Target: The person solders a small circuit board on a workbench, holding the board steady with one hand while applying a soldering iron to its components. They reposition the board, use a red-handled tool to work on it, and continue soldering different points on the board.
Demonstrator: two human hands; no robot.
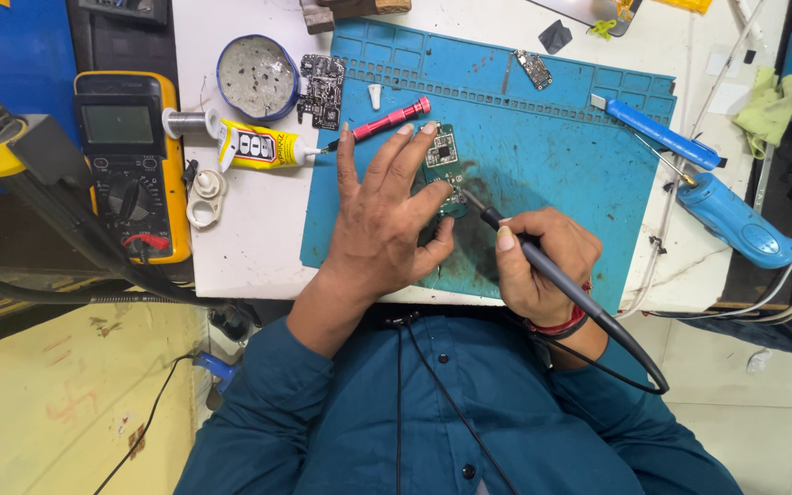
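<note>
Fingers of left hand [382, 215] flat on green circuit board [445, 165], right hand [543, 261] gripping soldering iron [552, 275], yellow glue tube [263, 147] left

A white table [258, 247] carries a blue mat [552, 156], with a yellow meter [130, 165], glue tube [258, 147] and round tin [257, 77] at left.

A small green circuit board [445, 165] lies flat on the blue work mat near its front middle, partly covered by fingers, while a dark, slim soldering iron [543, 266] slants across with its tip touching the board's lower edge
</note>
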